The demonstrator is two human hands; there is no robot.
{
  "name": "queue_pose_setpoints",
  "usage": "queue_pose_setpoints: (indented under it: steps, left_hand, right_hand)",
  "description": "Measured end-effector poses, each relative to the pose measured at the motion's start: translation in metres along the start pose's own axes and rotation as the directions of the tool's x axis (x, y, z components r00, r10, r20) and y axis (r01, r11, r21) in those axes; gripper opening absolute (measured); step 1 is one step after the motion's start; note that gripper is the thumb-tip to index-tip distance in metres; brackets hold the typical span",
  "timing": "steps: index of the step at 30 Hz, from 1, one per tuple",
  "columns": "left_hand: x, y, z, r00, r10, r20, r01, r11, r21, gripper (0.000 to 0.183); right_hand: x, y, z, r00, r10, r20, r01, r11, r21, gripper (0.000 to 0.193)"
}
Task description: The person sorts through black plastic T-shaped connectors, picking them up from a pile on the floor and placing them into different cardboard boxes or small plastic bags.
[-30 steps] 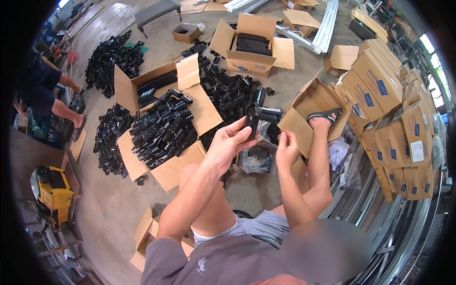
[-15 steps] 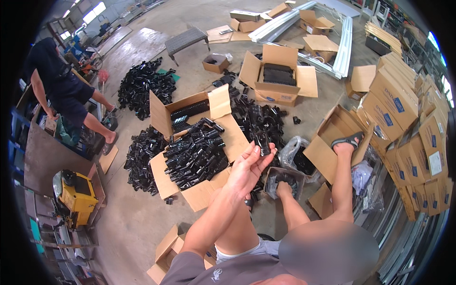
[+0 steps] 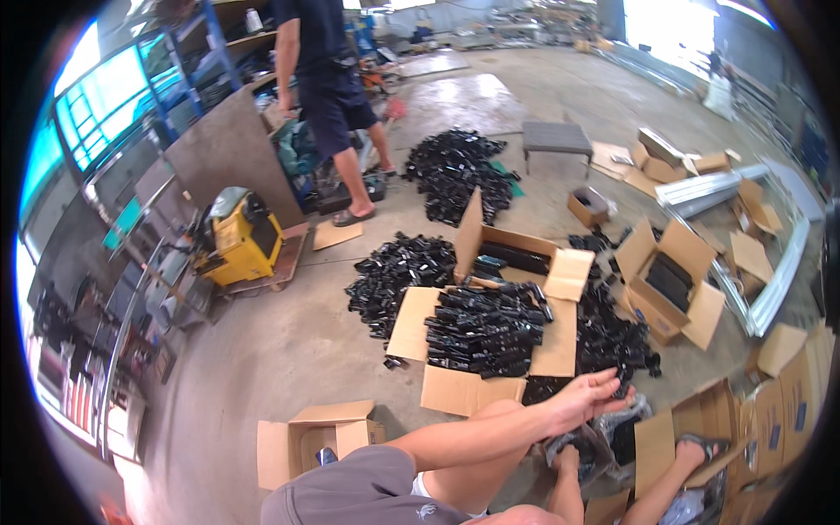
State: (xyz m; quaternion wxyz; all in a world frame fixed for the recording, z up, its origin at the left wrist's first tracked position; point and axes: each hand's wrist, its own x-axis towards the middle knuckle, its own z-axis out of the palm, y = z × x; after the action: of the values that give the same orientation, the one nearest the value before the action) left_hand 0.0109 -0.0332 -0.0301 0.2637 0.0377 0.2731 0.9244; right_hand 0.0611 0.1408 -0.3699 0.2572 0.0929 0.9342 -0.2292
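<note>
My left hand (image 3: 582, 405) is stretched out over the right part of the floor pile. Its fingers pinch a small glossy black part (image 3: 623, 381), perhaps a plastic or metal clip; its exact kind cannot be made out. My right hand (image 3: 568, 458) reaches down into a small box lined with clear plastic (image 3: 598, 448), and its fingers are hidden there. Left of my hands, a heap of such black parts (image 3: 484, 331) lies on the flaps of a large open carton (image 3: 470, 236). More of them form a pile (image 3: 612, 331) on the floor beside it.
Two further black heaps (image 3: 459, 171) (image 3: 398, 284) lie beyond and left of the carton. A packed carton (image 3: 647, 317) stands at right, near white metal profiles (image 3: 787, 280). A grey stool (image 3: 557, 138), a yellow machine (image 3: 243, 241) and a standing co-worker (image 3: 328, 96) are farther off.
The view has swung to the left, so the whole scene sits farther right. My left hand still pinches the black part, and my right hand stays down in the lined box. The co-worker stands more upright.
</note>
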Motion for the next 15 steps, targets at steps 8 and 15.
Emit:
queue_pose_setpoints:
  steps: [8,15]
  left_hand:
    - [-0.01,0.003,-0.003,0.998,-0.02,-0.062,0.021,0.999,0.025,0.032]
    - [-0.005,0.003,0.006,0.996,0.038,-0.082,-0.036,0.999,0.029,0.035]
  right_hand:
    - [-0.015,-0.028,-0.011,0.997,0.08,0.003,-0.08,0.997,-0.019,0.036]
    - [-0.009,0.001,-0.007,0.996,0.058,0.064,-0.06,0.998,0.033,0.039]
